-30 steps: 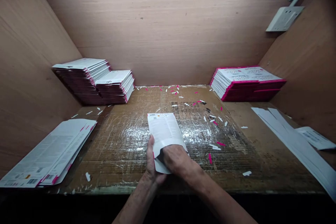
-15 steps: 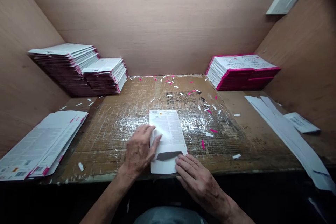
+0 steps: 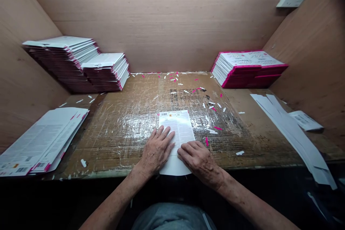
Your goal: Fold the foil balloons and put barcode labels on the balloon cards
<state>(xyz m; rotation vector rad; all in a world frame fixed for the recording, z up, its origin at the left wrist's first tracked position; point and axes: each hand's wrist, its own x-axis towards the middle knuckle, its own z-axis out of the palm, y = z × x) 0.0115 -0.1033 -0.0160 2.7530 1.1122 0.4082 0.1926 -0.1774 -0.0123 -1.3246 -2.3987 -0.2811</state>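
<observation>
Head view: printed white envelope (image 3: pixel 184 129) flat on worktop (image 3: pixel 115 136), ctr, at near edge. Long axis runs fore-aft; barcode (image 3: pixel 164 114) end pts away, plain end near. L hand (image 3: pixel 156 151): fingers slightly spread, flat on envelope. R hand (image 3: pixel 201 160): fingers curled at its R edge; pinch can't tell.

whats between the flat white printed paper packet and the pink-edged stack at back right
Small white and pink paper scraps, scattered on brown cardboard, as the head view shows.
</observation>
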